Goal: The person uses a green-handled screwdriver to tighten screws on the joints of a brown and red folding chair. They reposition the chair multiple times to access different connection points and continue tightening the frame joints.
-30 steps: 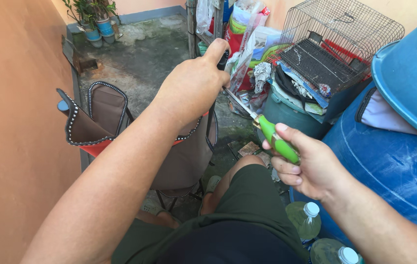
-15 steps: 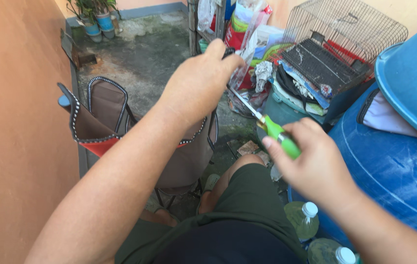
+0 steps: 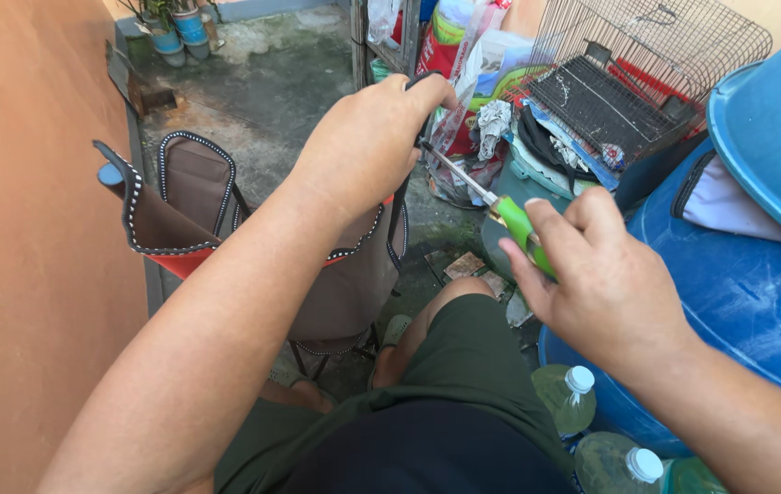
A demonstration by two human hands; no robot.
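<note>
— Screwdriver held in the right hand, fingers wrapped tight round the green handle; bare metal shank slanting up and left to the left hand.
— And the left?
— Closed as a fist over something small and dark at the shank's tip; hidden by the knuckles, so impossible to name.
— Handling?
— Probably light and rigid. Smooth plastic handle, likely a bit slick in a sweaty palm; best taken round the thick green part, not the thin shank, which would turn in the fingers. Not fragile.
— Surface underneath?
— None to speak of: worked in the air above the knees. Below, stained grey concrete floor with a few loose tile scraps.
— Surroundings?
— Tight and cluttered. Orange wall close on the left, folding camp chair just ahead, wire cage atop piled bags and rags, big blue barrel hard on the right, capped plastic bottles at its foot, potted plants far back.
</note>
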